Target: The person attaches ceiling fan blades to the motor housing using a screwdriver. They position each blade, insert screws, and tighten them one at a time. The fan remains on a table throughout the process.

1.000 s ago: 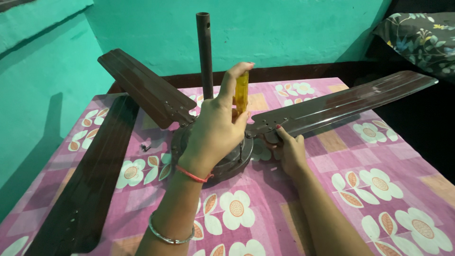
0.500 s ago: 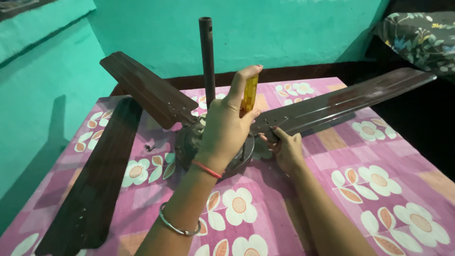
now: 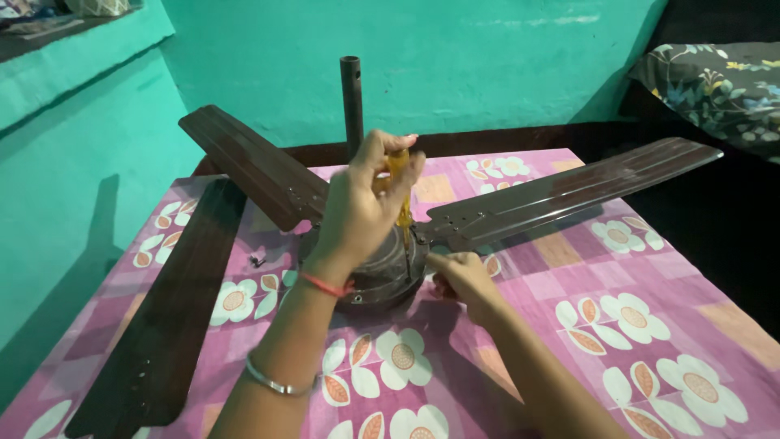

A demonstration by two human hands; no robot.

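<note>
A brown ceiling fan lies on the table, its motor hub in the middle and its down rod standing upright. My left hand grips a yellow-handled screwdriver held vertically, its shaft reaching down to the hub near the root of the right blade. My right hand rests at that blade's root beside the hub, fingers curled on it. What the fingertips pinch is hidden.
A second blade points to the back left. A loose blade lies flat along the left side of the pink flowered cloth. Small screws sit left of the hub. A flowered cushion is at the far right.
My left hand has shifted its grip on the screwdriver handle, and the shaft now shows below my palm. My right hand stays at the blade root.
</note>
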